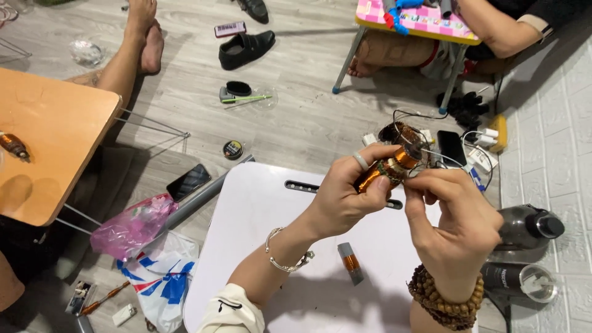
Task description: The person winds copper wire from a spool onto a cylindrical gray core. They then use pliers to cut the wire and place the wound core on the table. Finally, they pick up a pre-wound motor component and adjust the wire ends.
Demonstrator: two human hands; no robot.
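copper-wound rotor (387, 170) | clenched in left hand (345, 197) | right hand (453, 219) fingertips pinch its end

One head-worn camera looks steeply down, close over the white table (259, 209).

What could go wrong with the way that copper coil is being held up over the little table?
The coil is held in the air by the left hand, so a slip might drop it onto the white table. The right hand pinches thin wire at its end, which might snap or prick. The small cylinder could roll off.
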